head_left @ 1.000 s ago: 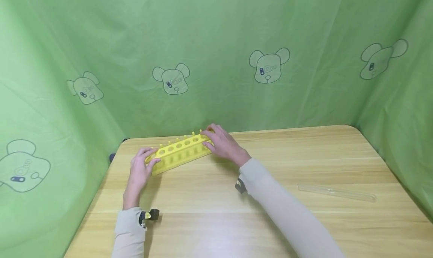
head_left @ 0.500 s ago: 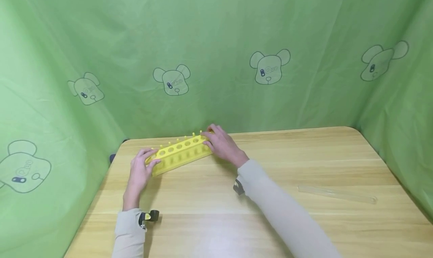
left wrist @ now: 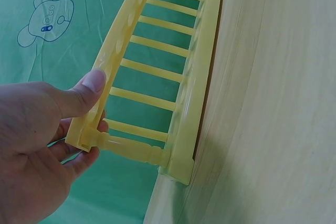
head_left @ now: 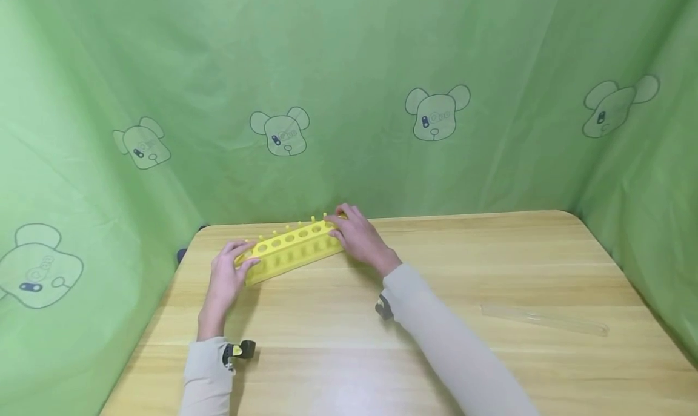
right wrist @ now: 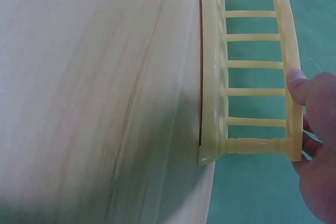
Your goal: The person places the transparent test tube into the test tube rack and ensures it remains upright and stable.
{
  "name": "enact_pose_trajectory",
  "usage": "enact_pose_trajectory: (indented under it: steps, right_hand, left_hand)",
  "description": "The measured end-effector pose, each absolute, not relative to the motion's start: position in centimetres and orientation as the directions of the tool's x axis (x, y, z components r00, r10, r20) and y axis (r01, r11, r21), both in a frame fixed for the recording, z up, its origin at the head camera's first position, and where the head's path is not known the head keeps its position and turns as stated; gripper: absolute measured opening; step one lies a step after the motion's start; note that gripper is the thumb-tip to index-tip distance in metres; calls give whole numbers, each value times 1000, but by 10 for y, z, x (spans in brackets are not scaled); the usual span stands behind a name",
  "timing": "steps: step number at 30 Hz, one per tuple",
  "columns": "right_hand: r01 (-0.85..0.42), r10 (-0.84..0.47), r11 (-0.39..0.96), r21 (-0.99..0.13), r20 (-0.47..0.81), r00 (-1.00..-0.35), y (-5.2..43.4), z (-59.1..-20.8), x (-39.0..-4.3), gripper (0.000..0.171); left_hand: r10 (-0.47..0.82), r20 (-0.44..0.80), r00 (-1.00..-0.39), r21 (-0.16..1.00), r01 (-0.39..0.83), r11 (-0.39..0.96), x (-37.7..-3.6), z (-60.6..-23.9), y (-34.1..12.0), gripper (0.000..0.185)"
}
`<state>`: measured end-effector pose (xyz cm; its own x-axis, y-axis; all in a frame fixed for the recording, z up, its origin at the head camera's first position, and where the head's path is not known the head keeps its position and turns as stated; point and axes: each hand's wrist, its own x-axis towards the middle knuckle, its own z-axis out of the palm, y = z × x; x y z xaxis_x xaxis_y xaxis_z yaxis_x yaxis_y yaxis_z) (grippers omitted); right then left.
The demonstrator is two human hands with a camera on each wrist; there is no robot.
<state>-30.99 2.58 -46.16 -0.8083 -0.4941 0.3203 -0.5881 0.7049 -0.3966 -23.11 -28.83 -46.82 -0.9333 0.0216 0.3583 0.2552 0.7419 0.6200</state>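
A yellow plastic test tube rack (head_left: 296, 247) stands at a slant near the table's back left, with a row of holes along its top and small pegs behind. My left hand (head_left: 225, 275) grips the left end of its top bar, thumb in front. At the opposite end, my right hand (head_left: 361, 237) holds the same bar between thumb and fingers. In the left wrist view, the left thumb presses on the bar (left wrist: 107, 61) above a turned end post (left wrist: 131, 148). The right wrist view has the right thumb on the bar, fingers partly hidden behind it.
A clear glass test tube (head_left: 545, 320) lies on the wooden table (head_left: 338, 367) at the right. Green curtains (head_left: 349, 52) with bear-head prints enclose the back and both sides, close behind the rack.
Both hands keep their grip and the rack stays in place. The head view has tilted up slightly, so the table sits a little lower in it.
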Motion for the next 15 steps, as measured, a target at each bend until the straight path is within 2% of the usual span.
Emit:
enact_pose_trajectory:
  steps: [15]
  right_hand:
    - [-554,-442,668,-497,334,-833,23,-467,-310,41]
  left_hand:
    - [11,353,-935,631,247,736,-230,-464,-288,41]
